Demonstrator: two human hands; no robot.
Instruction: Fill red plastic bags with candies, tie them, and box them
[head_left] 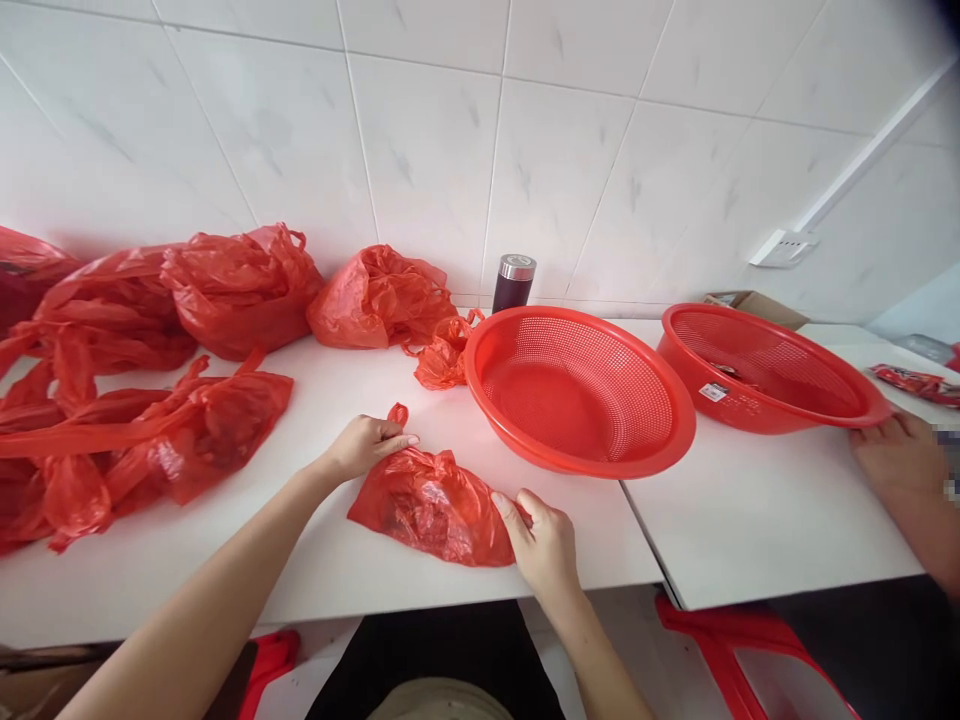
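Note:
A red plastic bag [442,510] with dark contents showing through lies on the white table near its front edge. My left hand [369,445] pinches the bag's upper left corner, where a small loop sticks up. At the bag's right end, my right hand [541,535] is closed on the plastic, thumb on top. Just behind and to the right stands a red perforated basket [577,400] with nothing visible inside. A small crumpled red bag [444,352] touches its left rim.
Several filled red bags [240,290] line the left side. A dark tumbler [514,282] stands by the wall. At right, another person's hand [896,445] touches a second red basket [772,370] holding small items. Red packets [915,383] lie beyond it.

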